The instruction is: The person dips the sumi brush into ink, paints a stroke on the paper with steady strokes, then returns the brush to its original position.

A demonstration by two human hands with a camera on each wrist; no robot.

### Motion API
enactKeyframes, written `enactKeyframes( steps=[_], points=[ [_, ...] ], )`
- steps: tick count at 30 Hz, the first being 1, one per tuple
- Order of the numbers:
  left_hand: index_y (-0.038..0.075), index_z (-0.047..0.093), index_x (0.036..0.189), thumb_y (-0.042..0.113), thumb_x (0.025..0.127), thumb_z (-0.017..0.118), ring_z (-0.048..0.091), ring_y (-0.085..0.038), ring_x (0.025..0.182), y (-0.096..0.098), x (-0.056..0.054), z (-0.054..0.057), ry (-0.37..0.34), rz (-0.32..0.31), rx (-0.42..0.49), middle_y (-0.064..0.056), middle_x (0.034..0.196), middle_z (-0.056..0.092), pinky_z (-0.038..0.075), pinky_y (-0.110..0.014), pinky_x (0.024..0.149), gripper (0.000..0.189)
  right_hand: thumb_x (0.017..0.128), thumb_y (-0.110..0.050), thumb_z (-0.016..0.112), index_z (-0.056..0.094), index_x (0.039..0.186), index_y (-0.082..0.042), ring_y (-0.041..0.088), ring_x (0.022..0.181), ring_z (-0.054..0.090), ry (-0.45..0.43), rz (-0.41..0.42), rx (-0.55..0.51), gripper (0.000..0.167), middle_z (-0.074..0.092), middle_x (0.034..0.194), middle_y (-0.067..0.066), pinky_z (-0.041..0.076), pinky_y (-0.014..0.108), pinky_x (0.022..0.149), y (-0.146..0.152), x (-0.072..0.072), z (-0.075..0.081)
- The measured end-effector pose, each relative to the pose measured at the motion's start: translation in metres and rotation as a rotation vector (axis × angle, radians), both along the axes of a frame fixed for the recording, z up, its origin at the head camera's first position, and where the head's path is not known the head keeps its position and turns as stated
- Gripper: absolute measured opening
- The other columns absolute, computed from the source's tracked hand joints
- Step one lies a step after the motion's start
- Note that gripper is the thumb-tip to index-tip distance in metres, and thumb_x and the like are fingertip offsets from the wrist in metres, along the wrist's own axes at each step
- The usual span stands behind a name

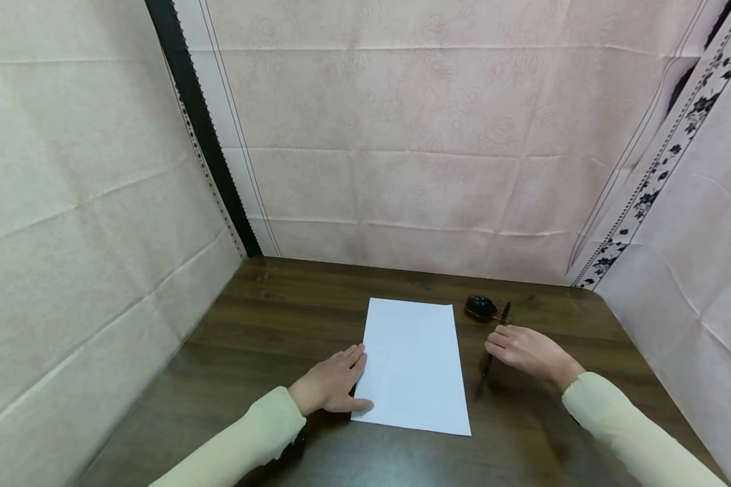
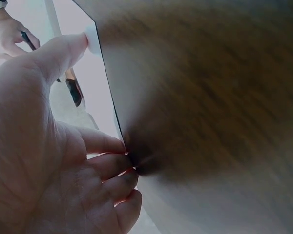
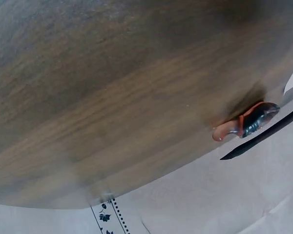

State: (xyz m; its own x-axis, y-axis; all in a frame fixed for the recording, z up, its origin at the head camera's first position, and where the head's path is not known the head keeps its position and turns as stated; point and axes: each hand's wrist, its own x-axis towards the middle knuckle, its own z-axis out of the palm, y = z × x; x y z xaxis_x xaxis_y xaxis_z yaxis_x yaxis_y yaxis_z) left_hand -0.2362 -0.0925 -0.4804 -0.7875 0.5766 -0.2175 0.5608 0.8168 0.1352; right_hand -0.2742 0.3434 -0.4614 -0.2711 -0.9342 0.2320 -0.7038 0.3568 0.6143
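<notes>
A blank white sheet of paper (image 1: 415,365) lies flat on the brown table. My left hand (image 1: 334,380) rests along its left edge, the fingers extended and the thumb on the lower left corner. To the right of the sheet, my right hand (image 1: 533,353) pinches a slim dark pen-like stick (image 1: 504,312) between thumb and fingers, one end up and the other down by the tabletop. Its pointed dark tip shows in the right wrist view. Just behind that hand sits a small glossy black object (image 1: 480,308) with an orange-brown rim and stub (image 3: 224,130).
The wood-grain tabletop (image 1: 268,318) has cloth-covered walls on the left, at the back (image 1: 402,189) and on the right. A black strip (image 1: 207,128) marks the left corner, a floral band (image 1: 652,176) the right one.
</notes>
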Motion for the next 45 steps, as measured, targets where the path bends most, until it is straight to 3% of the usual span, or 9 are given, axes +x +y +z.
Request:
enactKeyframes(
  steps=[5,11,17,24,27,30,37,42,45],
  points=[
    [0.003,0.035,0.164,0.066,0.095,0.065,0.029,-0.029,0.163,0.000,0.000,0.001,-0.005,0.000,0.004,-0.014,0.175,0.029,0.030,-0.045,0.132,0.098,0.107,0.010,0.027,0.076,0.103,-0.003,0.023,0.091,0.073,0.018,0.044,-0.057,0.051,0.077,0.099,0.007,0.064,0.037,0.081,-0.002,-0.002,0.005],
    [0.003,0.035,0.164,0.066,0.094,0.065,0.029,-0.029,0.163,0.000,0.000,0.001,-0.006,0.001,0.000,-0.014,0.175,0.029,0.030,-0.045,0.132,0.098,0.087,0.010,0.061,0.076,0.102,-0.001,0.023,0.090,0.072,0.031,0.080,-0.150,0.024,0.076,0.097,0.009,0.064,0.036,0.078,-0.004,-0.002,0.020],
    [0.003,0.035,0.164,0.066,0.094,0.065,0.028,-0.028,0.163,0.000,0.001,0.001,-0.005,0.001,-0.007,-0.014,0.175,0.029,0.030,-0.044,0.132,0.099,0.117,-0.023,0.026,0.077,0.100,0.000,0.022,0.086,0.073,-0.041,0.098,-0.350,0.058,0.076,0.095,0.009,0.064,0.038,0.074,-0.008,-0.007,0.033],
    [0.003,0.035,0.164,0.066,0.094,0.065,0.029,-0.029,0.163,0.000,0.000,0.000,0.002,0.001,-0.015,-0.013,0.175,0.029,0.030,-0.044,0.132,0.098,0.113,-0.025,0.050,0.076,0.105,0.001,0.022,0.092,0.073,-0.119,-0.009,-0.504,0.038,0.075,0.102,0.010,0.063,0.037,0.076,-0.009,-0.003,0.048],
    [0.004,0.036,0.164,0.066,0.094,0.065,0.030,-0.029,0.163,0.000,0.000,-0.001,0.012,-0.001,-0.014,-0.013,0.175,0.030,0.031,-0.044,0.132,0.098,0.095,-0.006,0.076,0.075,0.106,-0.001,0.022,0.095,0.073,-0.145,-0.075,-0.573,0.013,0.075,0.103,0.009,0.061,0.034,0.080,-0.007,-0.003,0.055],
    [0.004,0.036,0.164,0.066,0.094,0.065,0.030,-0.029,0.163,0.000,0.000,-0.001,0.015,-0.003,-0.013,-0.013,0.175,0.030,0.031,-0.043,0.132,0.098,0.073,0.009,0.086,0.076,0.106,-0.002,0.023,0.092,0.073,-0.154,-0.108,-0.691,0.036,0.076,0.101,0.009,0.058,0.027,0.080,-0.005,-0.005,0.062],
    [0.003,0.037,0.163,0.065,0.094,0.066,0.030,-0.028,0.163,0.000,0.001,0.001,0.011,-0.007,-0.012,-0.013,0.174,0.030,0.031,-0.044,0.132,0.098,0.081,0.008,0.083,0.080,0.099,-0.006,0.002,0.083,0.072,-0.159,-0.180,-1.065,0.023,0.080,0.091,0.010,0.047,0.000,0.079,-0.003,-0.010,0.075],
    [0.004,0.037,0.163,0.065,0.094,0.066,0.030,-0.028,0.163,0.000,0.001,0.001,0.014,-0.007,-0.016,-0.013,0.174,0.030,0.030,-0.044,0.132,0.097,0.090,-0.003,0.080,0.081,0.099,-0.004,-0.022,0.080,0.064,-0.299,-0.312,-1.353,0.009,0.081,0.088,0.013,0.048,-0.001,0.071,-0.004,-0.009,0.083],
    [0.004,0.037,0.163,0.065,0.094,0.066,0.030,-0.028,0.163,0.000,0.001,0.000,0.014,-0.006,-0.015,-0.013,0.175,0.030,0.030,-0.043,0.132,0.097,0.094,-0.015,0.080,0.082,0.104,-0.005,-0.020,0.076,0.065,-0.412,-0.460,-1.467,0.014,0.079,0.085,-0.007,0.048,0.002,0.066,-0.003,-0.008,0.087]
  ],
)
